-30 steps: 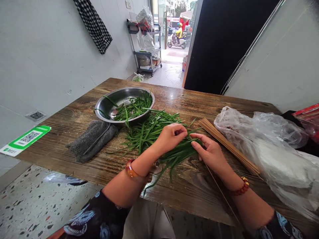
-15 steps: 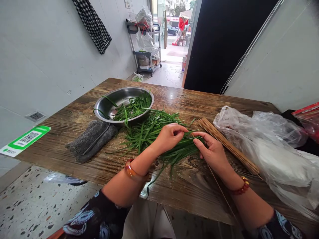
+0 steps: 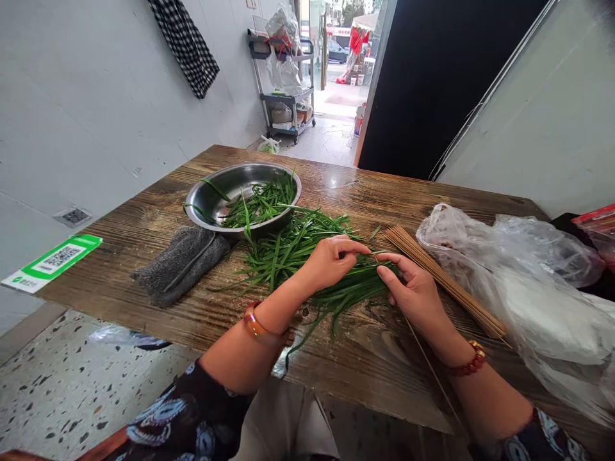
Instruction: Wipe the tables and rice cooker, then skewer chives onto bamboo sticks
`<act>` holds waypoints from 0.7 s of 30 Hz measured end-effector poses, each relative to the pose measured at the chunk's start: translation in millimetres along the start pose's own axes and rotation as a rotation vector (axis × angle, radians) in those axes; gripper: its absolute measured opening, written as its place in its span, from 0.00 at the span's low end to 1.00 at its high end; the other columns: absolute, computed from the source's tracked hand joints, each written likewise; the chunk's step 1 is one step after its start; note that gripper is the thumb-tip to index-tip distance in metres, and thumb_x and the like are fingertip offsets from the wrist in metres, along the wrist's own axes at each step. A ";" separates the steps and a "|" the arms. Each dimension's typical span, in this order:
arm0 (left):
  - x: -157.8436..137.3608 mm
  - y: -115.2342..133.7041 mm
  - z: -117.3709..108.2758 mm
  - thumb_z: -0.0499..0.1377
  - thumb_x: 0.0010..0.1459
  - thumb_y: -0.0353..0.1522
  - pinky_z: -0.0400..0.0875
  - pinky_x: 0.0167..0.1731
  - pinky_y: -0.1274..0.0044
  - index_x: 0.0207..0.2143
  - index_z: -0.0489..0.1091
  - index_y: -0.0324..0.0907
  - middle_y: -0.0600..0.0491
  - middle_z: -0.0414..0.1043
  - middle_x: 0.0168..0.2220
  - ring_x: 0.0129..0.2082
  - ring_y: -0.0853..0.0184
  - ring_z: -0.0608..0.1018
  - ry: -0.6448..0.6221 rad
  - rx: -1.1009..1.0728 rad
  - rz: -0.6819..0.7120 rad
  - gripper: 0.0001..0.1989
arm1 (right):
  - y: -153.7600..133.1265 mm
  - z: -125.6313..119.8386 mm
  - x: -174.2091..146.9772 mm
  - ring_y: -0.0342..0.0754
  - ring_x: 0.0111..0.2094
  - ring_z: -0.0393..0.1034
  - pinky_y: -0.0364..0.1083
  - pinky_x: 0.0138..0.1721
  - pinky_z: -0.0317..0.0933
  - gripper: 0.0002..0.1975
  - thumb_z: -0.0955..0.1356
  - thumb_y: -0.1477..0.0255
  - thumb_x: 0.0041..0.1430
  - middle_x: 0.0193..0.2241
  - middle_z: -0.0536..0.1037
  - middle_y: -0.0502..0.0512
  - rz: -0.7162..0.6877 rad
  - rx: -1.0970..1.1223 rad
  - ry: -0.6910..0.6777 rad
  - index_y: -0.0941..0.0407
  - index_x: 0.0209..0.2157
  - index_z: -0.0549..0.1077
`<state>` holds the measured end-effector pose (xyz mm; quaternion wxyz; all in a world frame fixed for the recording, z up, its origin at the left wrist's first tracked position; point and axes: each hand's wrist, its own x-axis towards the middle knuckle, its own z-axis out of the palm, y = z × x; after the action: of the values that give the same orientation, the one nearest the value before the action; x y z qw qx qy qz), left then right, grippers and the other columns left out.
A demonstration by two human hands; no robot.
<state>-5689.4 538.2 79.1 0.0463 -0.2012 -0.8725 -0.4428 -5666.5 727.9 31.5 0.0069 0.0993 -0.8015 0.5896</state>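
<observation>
My left hand (image 3: 334, 261) pinches a green chive leaf between thumb and forefinger. Close by on its right, my right hand (image 3: 416, 288) is closed on a thin bamboo skewer (image 3: 429, 360), whose long end slants down towards my lap. The skewer's tip is near both sets of fingertips; how it meets the leaves there is too small to tell. Below my fingers lies a bunch of long chives (image 3: 348, 294), some hanging towards the table's front edge. A looser pile of chives (image 3: 283, 250) spreads to the left, behind my left wrist.
A steel bowl (image 3: 196, 221) holding more chives stands at the back left, beside a grey mesh cloth (image 3: 185, 266). Right of my hands lie a bundle of bamboo skewers (image 3: 444, 282) and clear plastic bags (image 3: 523, 282). A green QR-code sign (image 3: 57, 259) sits at the table's left edge.
The camera view has shifted slightly, so the scene sits a little further right. My hands keep nearly the same pose, fingertips close together over the chives.
</observation>
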 end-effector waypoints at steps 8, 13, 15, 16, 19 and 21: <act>0.4 -1.2 -1.9 0.52 0.54 0.21 0.63 0.31 0.80 0.37 0.80 0.39 0.55 0.69 0.26 0.27 0.73 0.68 -0.029 -0.027 0.015 0.17 | 0.3 -0.5 0.0 0.40 0.15 0.61 0.41 0.18 0.55 0.18 0.66 0.58 0.61 0.20 0.68 0.45 -0.018 0.003 -0.013 0.55 0.47 0.74; 0.4 2.0 -4.3 0.52 0.53 0.21 0.63 0.30 0.80 0.36 0.80 0.39 0.55 0.70 0.26 0.26 0.74 0.68 -0.051 -0.046 -0.003 0.18 | 0.2 0.1 0.3 0.39 0.15 0.60 0.41 0.17 0.55 0.19 0.67 0.59 0.61 0.21 0.68 0.45 -0.023 0.036 -0.014 0.55 0.47 0.72; 0.3 2.8 -5.0 0.51 0.53 0.20 0.63 0.30 0.80 0.36 0.80 0.39 0.56 0.69 0.26 0.26 0.74 0.67 -0.069 -0.045 0.004 0.18 | -0.2 0.4 0.3 0.39 0.15 0.60 0.41 0.17 0.56 0.23 0.67 0.59 0.61 0.21 0.68 0.44 -0.017 0.083 -0.014 0.55 0.54 0.68; 0.2 2.9 -5.2 0.51 0.53 0.20 0.62 0.30 0.80 0.36 0.80 0.40 0.56 0.68 0.25 0.25 0.74 0.66 -0.076 -0.043 0.007 0.18 | -0.5 0.4 0.3 0.40 0.15 0.60 0.41 0.17 0.57 0.26 0.68 0.59 0.61 0.21 0.68 0.44 -0.014 0.106 -0.019 0.55 0.58 0.65; 0.1 1.8 -5.1 0.52 0.53 0.21 0.62 0.30 0.80 0.37 0.80 0.40 0.57 0.67 0.25 0.25 0.74 0.66 -0.082 -0.037 0.012 0.18 | -0.8 0.0 0.4 0.39 0.16 0.60 0.41 0.18 0.58 0.30 0.68 0.60 0.61 0.24 0.70 0.45 -0.019 0.123 -0.039 0.53 0.62 0.61; 0.0 0.5 -4.4 0.51 0.53 0.20 0.63 0.30 0.80 0.37 0.80 0.40 0.57 0.67 0.25 0.26 0.74 0.67 -0.093 -0.036 0.024 0.18 | -0.3 -0.4 0.5 0.38 0.16 0.60 0.41 0.18 0.59 0.26 0.68 0.59 0.60 0.25 0.71 0.46 -0.030 0.106 -0.039 0.53 0.58 0.66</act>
<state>-5689.6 535.0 82.1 0.0075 -0.2329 -0.8630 -0.4482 -5667.0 728.2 31.9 -0.0051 0.1231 -0.7676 0.6289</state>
